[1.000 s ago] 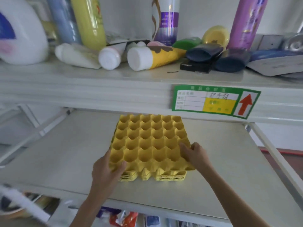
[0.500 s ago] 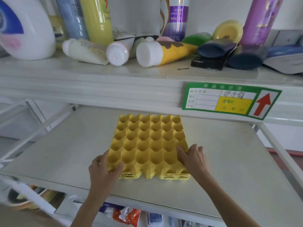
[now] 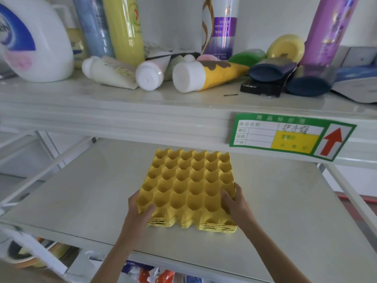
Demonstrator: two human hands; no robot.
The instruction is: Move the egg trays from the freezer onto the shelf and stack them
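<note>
Stack of yellow moulded egg trays (image 3: 188, 187), cups upward, nested on the pale grey middle shelf (image 3: 81, 193) near its front edge. The left hand (image 3: 140, 213) grips the front-left corner, thumb pressed into a cup; the right hand (image 3: 234, 203) clasps the right edge — both grasping the top tray. The trays appear light, thin and somewhat flexible, probably easily bent; holding opposite edges with fingers under the rim seems the safest grip.
</note>
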